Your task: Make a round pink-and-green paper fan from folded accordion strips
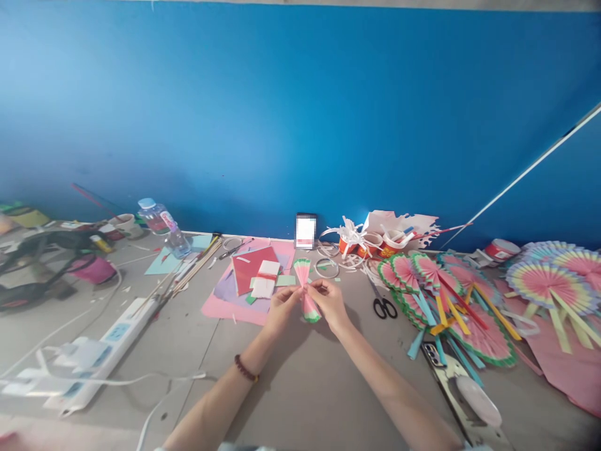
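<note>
Crossing the grip [329, 302], pleated paper [303, 272] seems pinched midway.

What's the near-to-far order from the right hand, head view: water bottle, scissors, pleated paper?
1. Pleated paper: in the right hand, fingers pinching its middle.
2. Scissors: just to its right.
3. Water bottle: far left, near the blue wall.

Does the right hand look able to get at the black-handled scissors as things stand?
Probably yes: the right hand is busy pinching the pleated paper, but the scissors lie nearby to its right, with nothing seeming to stand between.
</note>
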